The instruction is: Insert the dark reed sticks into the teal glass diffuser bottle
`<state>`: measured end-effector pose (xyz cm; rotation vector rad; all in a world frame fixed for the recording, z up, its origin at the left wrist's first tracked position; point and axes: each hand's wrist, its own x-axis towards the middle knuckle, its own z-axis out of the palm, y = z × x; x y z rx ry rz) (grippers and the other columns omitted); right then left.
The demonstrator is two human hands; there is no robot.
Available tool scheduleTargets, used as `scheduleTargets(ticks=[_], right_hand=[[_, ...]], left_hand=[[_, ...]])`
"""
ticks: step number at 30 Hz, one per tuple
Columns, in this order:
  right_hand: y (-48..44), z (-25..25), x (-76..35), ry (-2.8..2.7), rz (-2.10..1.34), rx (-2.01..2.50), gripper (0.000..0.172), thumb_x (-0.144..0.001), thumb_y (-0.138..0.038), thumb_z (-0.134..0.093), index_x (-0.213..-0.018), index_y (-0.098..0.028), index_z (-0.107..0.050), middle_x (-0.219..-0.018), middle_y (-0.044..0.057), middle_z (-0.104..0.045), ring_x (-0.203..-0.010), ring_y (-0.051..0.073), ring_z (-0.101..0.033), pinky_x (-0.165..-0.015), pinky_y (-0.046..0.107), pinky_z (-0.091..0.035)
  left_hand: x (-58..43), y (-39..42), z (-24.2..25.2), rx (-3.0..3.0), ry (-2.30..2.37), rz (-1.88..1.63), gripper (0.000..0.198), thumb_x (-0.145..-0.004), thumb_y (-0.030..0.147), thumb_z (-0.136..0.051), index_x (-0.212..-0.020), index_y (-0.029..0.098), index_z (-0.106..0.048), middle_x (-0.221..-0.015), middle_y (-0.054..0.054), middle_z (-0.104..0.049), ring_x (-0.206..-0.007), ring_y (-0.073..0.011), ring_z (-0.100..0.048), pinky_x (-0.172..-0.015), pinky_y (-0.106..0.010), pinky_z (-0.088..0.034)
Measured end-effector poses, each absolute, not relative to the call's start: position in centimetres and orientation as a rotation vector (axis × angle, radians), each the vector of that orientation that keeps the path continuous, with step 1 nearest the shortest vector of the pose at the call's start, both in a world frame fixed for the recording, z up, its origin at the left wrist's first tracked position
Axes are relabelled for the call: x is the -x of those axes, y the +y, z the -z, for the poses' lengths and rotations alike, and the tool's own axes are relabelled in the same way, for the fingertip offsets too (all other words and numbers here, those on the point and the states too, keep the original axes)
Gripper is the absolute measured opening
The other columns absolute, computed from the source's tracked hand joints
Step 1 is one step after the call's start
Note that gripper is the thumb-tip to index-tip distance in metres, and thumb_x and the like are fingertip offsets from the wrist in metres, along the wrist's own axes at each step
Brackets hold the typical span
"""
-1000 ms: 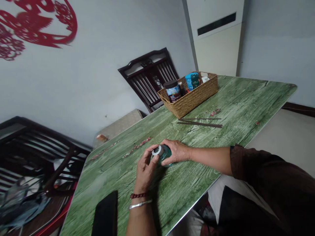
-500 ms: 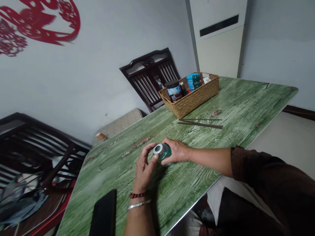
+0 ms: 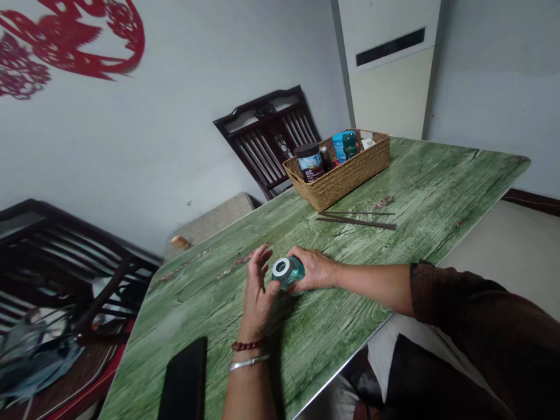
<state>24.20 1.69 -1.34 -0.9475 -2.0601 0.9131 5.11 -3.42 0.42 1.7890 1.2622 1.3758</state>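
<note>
One teal glass bottle [image 3: 289, 273] with a silver-ringed cap, lying tilted near the nearer long edge of the green wood-print table [image 3: 431, 186], about midway along it (whether it touches the tabletop cannot be told). Right hand [image 3: 315, 269]: clamped around the bottle. Left hand [image 3: 259, 297]: open, fingers spread, just beside the cap end. Left wrist: two bracelets, one beaded [image 3: 247, 346], one silver [image 3: 249, 364].

Toward the far edge: two chopsticks [image 3: 356, 221], lying between the hands and one woven basket [image 3: 339, 181] at the far corner. In the basket: one dark-lidded jar [image 3: 310, 163], one small brown bottle [image 3: 324, 157], one blue container [image 3: 338, 147], one teal bottle [image 3: 349, 144], one white box [image 3: 368, 143]. At the near edge: one black phone [image 3: 182, 379]. Off the table: two dark wooden chairs [image 3: 266, 137] [image 3: 65, 256].
</note>
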Motion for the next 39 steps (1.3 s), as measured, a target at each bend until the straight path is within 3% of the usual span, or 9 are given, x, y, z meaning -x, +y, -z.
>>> scheduleTargets(ticks=[2,4,7,9,12,16,28,33,39], right_hand=[[1.7,1.4,-24.2,-2.064,-0.914,0.939,0.069,-0.062,-0.04,-0.096,-0.115,-0.022,-0.055,-0.101,0.001,-0.069,-0.09,0.022,-0.067,-0.077,0.029,-0.044],[1.7,1.4,-24.2,-2.056,-0.898,0.941,0.068,-0.062,-0.038,-0.096,-0.114,-0.022,-0.055,-0.101,0.001,-0.069,-0.091,0.022,-0.067,-0.078,0.03,-0.045],[1.8,1.4,-24.2,-2.043,-0.881,0.953,0.068,-0.061,-0.038,-0.097,-0.113,-0.023,-0.055,-0.101,0.001,-0.069,-0.093,0.023,-0.068,-0.079,0.03,-0.046],[1.8,1.4,-24.3,-2.055,-0.892,0.954,0.069,-0.061,-0.04,-0.097,-0.114,-0.023,-0.055,-0.1,0.001,-0.069,-0.092,0.023,-0.068,-0.078,0.03,-0.046],[1.9,1.4,-24.3,-2.076,-0.893,0.952,0.068,-0.062,-0.038,-0.096,-0.114,-0.022,-0.054,-0.098,0.001,-0.069,-0.089,0.023,-0.068,-0.076,0.03,-0.045],[1.9,1.7,-24.1,-2.048,-0.862,0.951,0.065,-0.062,-0.032,-0.094,-0.113,-0.022,-0.055,-0.099,0.001,-0.068,-0.091,0.023,-0.068,-0.079,0.03,-0.046],[2.1,2.2,-23.8,-2.002,-0.887,0.989,0.067,-0.062,-0.034,-0.095,-0.117,-0.023,-0.058,-0.101,0.001,-0.071,-0.094,0.024,-0.069,-0.084,0.033,-0.049],[2.3,1.9,-24.1,-1.953,-0.851,0.919,0.074,-0.067,-0.037,-0.094,-0.129,-0.023,-0.055,-0.121,0.008,-0.07,-0.11,0.026,-0.069,-0.095,0.04,-0.053],[-3.8,-4.5,-27.0,-1.87,-0.166,0.509,0.029,-0.093,-0.028,-0.065,-0.121,-0.022,-0.059,-0.094,0.004,-0.07,-0.089,0.021,-0.069,-0.089,0.038,-0.057]], left_hand=[[-5.3,-3.3,-0.5,-1.884,1.454,-1.406,0.09,-0.07,0.067,-0.085,-0.145,0.026,-0.055,-0.135,-0.012,-0.064,-0.13,-0.0359,-0.06,-0.115,-0.056,-0.043],[-5.3,-3.4,-0.6,-1.917,1.503,-1.356,0.081,-0.075,0.059,-0.084,-0.143,0.026,-0.055,-0.125,-0.01,-0.067,-0.123,-0.0329,-0.064,-0.114,-0.055,-0.045],[-5.2,-3.6,-0.8,-1.861,1.276,-1.25,0.072,-0.089,0.054,-0.073,-0.152,0.029,-0.047,-0.142,-0.013,-0.062,-0.136,-0.0325,-0.06,-0.115,-0.053,-0.045],[-5.3,-3.5,-0.8,-1.848,1.234,-1.271,0.079,-0.085,0.058,-0.074,-0.153,0.029,-0.046,-0.149,-0.014,-0.058,-0.14,-0.0341,-0.056,-0.115,-0.052,-0.045],[-5.9,-3.3,-0.7,-1.919,1.455,-1.361,0.086,-0.071,0.059,-0.084,-0.144,0.026,-0.055,-0.127,-0.01,-0.065,-0.121,-0.0324,-0.063,-0.109,-0.051,-0.048],[-6.8,-3.1,-0.7,-1.954,1.683,-1.359,0.07,-0.075,0.051,-0.083,-0.135,0.025,-0.059,-0.102,-0.003,-0.066,-0.098,-0.0262,-0.067,-0.097,-0.045,-0.052],[-5.7,-3.0,-0.7,-1.982,1.371,-1.315,0.049,-0.09,0.045,-0.072,-0.131,0.026,-0.054,-0.122,-0.008,-0.07,-0.117,-0.0268,-0.069,-0.106,-0.045,-0.05],[-5.4,-2.6,-0.2,-1.885,1.378,-1.361,0.053,-0.087,0.049,-0.075,-0.132,0.027,-0.057,-0.129,-0.011,-0.069,-0.124,-0.0297,-0.066,-0.111,-0.051,-0.046],[-4.3,-1.7,1.0,-1.732,1.2,-1.385,0.089,-0.072,0.054,-0.087,-0.147,0.026,-0.047,-0.148,-0.018,-0.061,-0.143,-0.0368,-0.056,-0.118,-0.056,-0.042]])
